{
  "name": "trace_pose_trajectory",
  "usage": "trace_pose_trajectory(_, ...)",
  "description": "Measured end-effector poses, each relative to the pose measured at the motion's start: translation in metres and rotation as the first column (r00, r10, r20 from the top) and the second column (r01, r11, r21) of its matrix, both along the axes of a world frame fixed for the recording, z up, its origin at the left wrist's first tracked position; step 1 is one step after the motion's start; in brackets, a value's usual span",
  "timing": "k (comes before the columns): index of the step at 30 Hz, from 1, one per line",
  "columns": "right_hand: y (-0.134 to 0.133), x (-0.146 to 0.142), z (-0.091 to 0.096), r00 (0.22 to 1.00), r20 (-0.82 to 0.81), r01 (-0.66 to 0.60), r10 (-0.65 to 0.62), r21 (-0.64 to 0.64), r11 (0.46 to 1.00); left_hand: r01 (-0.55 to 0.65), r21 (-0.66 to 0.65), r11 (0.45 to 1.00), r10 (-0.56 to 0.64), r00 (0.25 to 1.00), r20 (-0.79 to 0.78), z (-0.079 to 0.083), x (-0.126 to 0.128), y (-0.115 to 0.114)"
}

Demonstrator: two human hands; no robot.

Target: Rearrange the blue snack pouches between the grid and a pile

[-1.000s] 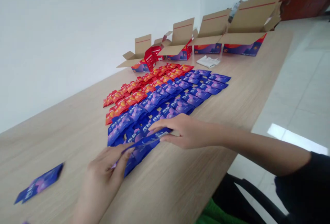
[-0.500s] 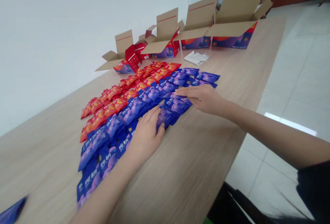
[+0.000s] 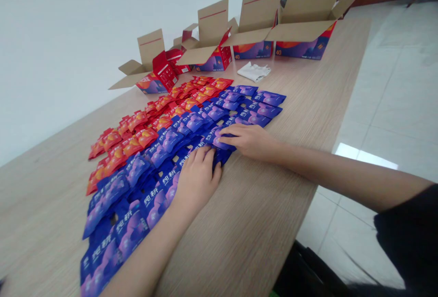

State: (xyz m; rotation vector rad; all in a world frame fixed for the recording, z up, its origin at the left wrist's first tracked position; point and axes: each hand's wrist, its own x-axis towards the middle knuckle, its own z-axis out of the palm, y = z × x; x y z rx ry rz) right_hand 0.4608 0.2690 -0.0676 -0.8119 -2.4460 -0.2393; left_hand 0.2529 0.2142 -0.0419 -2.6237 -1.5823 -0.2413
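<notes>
Pale wood-grain desk against white wall: we have blue foil sachets and red-orange foil sachets laid out in dense rows, open brown cardboard cartons beyond, insides unseen. Our left hand lies open on blue rows; right hand curled over one sachet, grip unclear.

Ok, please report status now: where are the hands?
Left hand on blue sachets; right hand on them too, grip unclear; orange sachets beside.

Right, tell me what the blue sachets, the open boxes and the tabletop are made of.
The blue sachets look like glossy plastic or foil film, shining along creases. The open boxes look like brown card, bare inside. The tabletop looks like evenly streaked wood-grain laminate, possibly veneer.
</notes>
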Motion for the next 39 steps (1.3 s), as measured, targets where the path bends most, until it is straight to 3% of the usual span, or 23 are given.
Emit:
trace_pose_trajectory(5, -0.008, 0.004, 0.004, 0.999, 0.019, 0.034, -0.034, 0.004, 0.999, 0.014, -0.001, 1.0, -0.014, 1.0, -0.01, 0.001, -0.001, -0.002)
trace_pose_trajectory(12, -0.003, 0.023, 0.008, 0.983, -0.176, 0.048, -0.045, 0.012, 0.999, 0.009, 0.002, 1.0, -0.009, 1.0, -0.01, -0.001, -0.001, -0.003)
trace_pose_trajectory(17, -0.003, 0.014, 0.005, 0.998, -0.067, 0.014, -0.012, 0.027, 1.0, 0.014, 0.007, 1.0, -0.014, 1.0, 0.008, -0.002, -0.001, -0.002)
trace_pose_trajectory(22, -0.007, 0.003, -0.003, 1.0, 0.026, -0.009, 0.011, -0.063, 0.998, 0.028, 0.016, 0.999, -0.029, 0.999, 0.03, -0.003, -0.002, -0.001)
trace_pose_trajectory(27, -0.008, 0.004, -0.005, 0.998, 0.0, -0.066, 0.067, -0.171, 0.983, 0.026, 0.0, 1.0, -0.026, 0.999, 0.03, -0.005, -0.003, -0.003)
trace_pose_trajectory(32, -0.01, -0.001, -0.003, 0.998, -0.025, -0.069, 0.065, -0.2, 0.977, 0.03, 0.003, 1.0, -0.03, 0.999, 0.034, -0.006, -0.001, -0.003)
trace_pose_trajectory(36, -0.013, 0.0, -0.003, 0.997, -0.061, -0.067, 0.056, -0.201, 0.977, 0.014, -0.04, 0.999, -0.01, 0.996, 0.086, 0.008, -0.011, -0.014)
trace_pose_trajectory(39, -0.016, 0.007, -0.004, 0.992, -0.114, -0.071, 0.054, -0.148, 0.986, -0.029, 0.015, 0.999, 0.027, 0.992, 0.12, 0.031, -0.041, -0.033)
